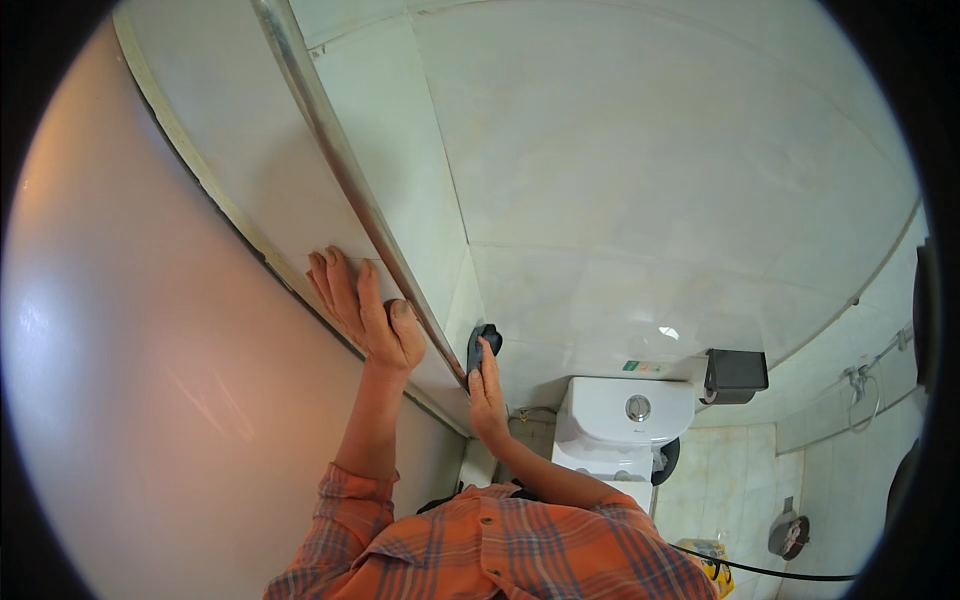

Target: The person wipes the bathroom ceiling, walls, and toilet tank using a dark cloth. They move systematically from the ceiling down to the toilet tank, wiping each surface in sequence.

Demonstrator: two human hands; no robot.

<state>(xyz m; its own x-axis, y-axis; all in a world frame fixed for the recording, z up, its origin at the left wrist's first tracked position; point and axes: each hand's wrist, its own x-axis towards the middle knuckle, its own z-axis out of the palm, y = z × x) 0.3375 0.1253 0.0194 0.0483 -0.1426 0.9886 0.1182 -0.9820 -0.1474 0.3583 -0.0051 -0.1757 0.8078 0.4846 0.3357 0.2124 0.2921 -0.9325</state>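
Observation:
My left hand [365,315] lies spread against the pale wall panel, its fingers apart, between a metal pole [352,180] and the panel's edge strip [217,191]. The thumb is close to the pole. My right hand [487,397] is right of the pole's lower end, with its fingers over a dark grey cloth [475,352] pressed to the tiled wall near the corner. Part of the cloth bunches beyond the fingertips; the palm side is hidden.
A white toilet [630,412] stands at lower right, below a dark paper holder [737,375]. A glossy pale door or panel [150,337] fills the left. A shower fitting [856,382], a small bin [789,538], a yellow bag [709,559] and a black cable [780,574] are on the right.

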